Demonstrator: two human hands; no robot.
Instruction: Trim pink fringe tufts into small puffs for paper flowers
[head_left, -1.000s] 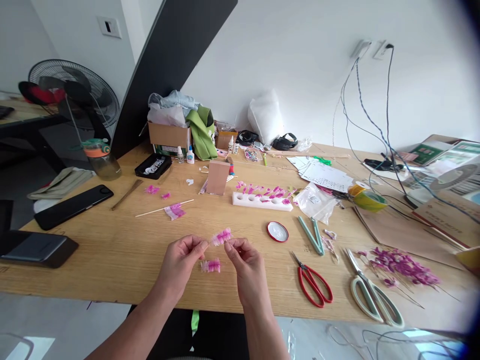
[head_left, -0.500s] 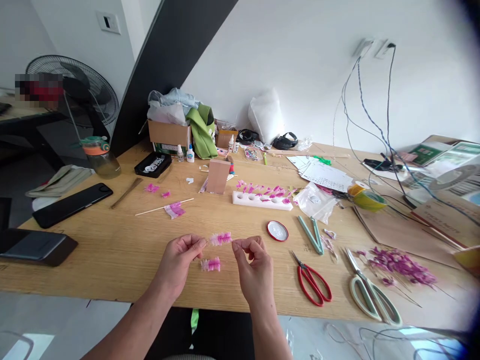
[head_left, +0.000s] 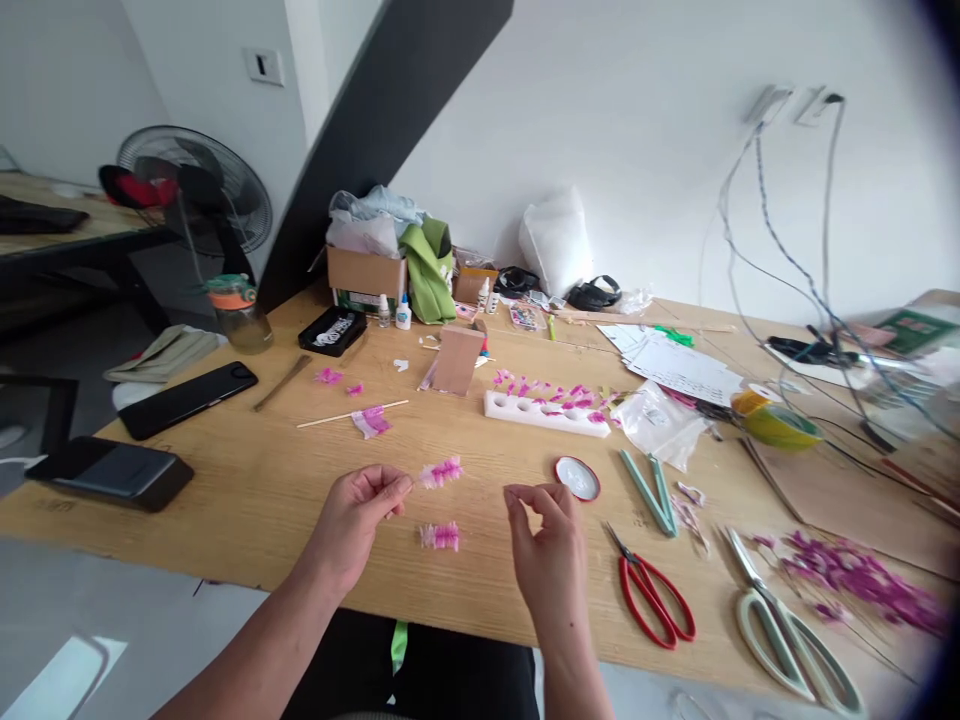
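Observation:
Between its thumb and fingers my left hand pinches the end of a fluffy pink-and-white piece, which points right. A second pink-and-white fringed piece lies on the wooden table just below it. My right hand is held apart, to the right, thumb and forefinger pressed together; whatever is between them, if anything, is too small to make out. Beyond my right hand lies a red-rimmed lid. A white foam block with holes has pink petal pieces behind and over it.
Red-handled scissors, larger pale-handled scissors and teal tweezers lie on the right, near a pink flower bunch. A stick crosses a pink strip. Farther left are a phone and a dark device.
My right hand has moved right, away from the fluffy piece, which stays in my left hand and now tilts upward at its right end. The view has shifted left.

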